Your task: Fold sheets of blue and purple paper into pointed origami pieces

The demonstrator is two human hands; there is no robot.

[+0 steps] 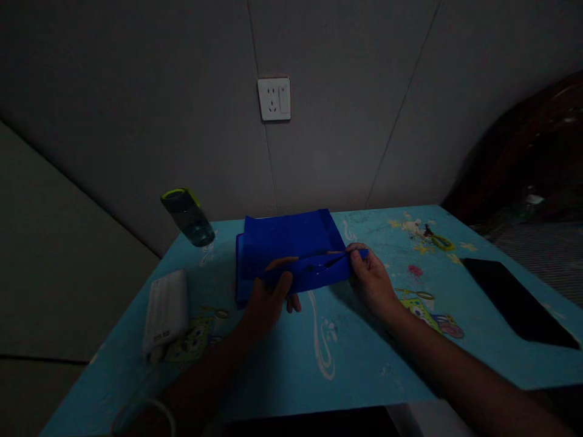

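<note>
Between my two hands a folded strip of glossy blue sheet (pixel 319 278) is stretched, with a dark gap along its upper edge. Whether it is paper or plastic, I cannot tell. My left hand (pixel 266 300) is closed on the strip's left end, thumb on the near side and fingers behind it. At the other end, my right hand (pixel 371 279) pinches the corner between thumb and fingers. Under and behind the strip, larger blue sheets (pixel 289 235) lie on the table near the wall, partly covered by my left hand and the strip.
The table has a light-blue cartoon cover (pixel 364 358). A tilted-looking dark bottle (pixel 187 218) with a yellow-green rim stands back left, a white power bank (pixel 167 309) nearer. To the right are a black flat object (pixel 514 297) and yellow-handled scissors (pixel 441 241). A socket (pixel 274 99) is on the wall.
</note>
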